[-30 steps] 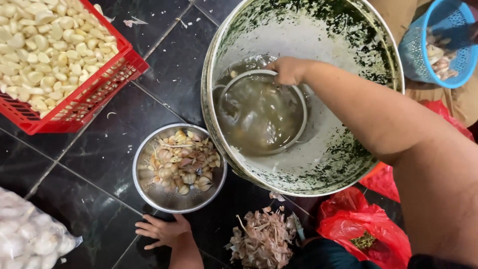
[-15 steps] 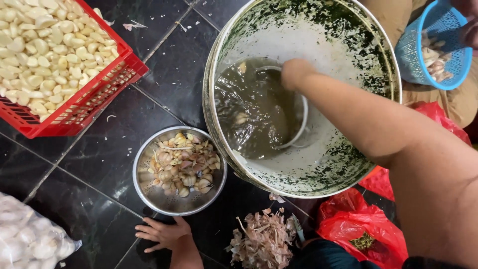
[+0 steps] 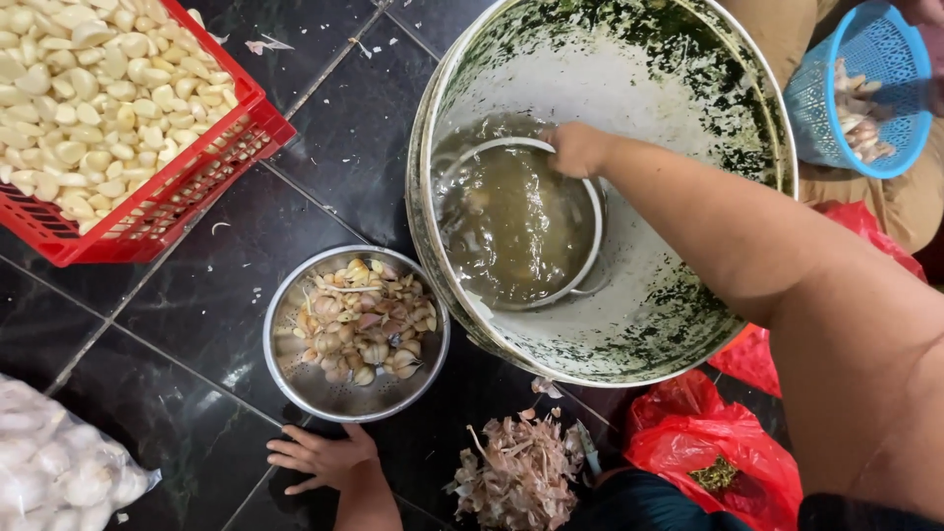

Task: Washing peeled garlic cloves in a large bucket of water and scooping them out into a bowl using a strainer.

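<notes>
Since half a second ago the metal bowl (image 3: pixel 516 226) has swung back level inside the big tub (image 3: pixel 688 295), its murky water now lying flat across it rather than tipped against the tub's wall. The right hand (image 3: pixel 578 147) has its grip closed on the bowl's far rim, fingers curled over the edge (their tips are hidden behind it). The bowl sits low in the tub, directly below that grip, and the tub's inner wall around it is flecked with green scraps. The left hand (image 3: pixel 324 457) lies flat and open on the dark tiled floor (image 3: pixel 197 324), holding nothing. Just beyond its fingers stands a steel bowl of unpeeled garlic cloves (image 3: pixel 356 329); a heap of garlic skins (image 3: pixel 521 477) lies beside it towards the right arm.
</notes>
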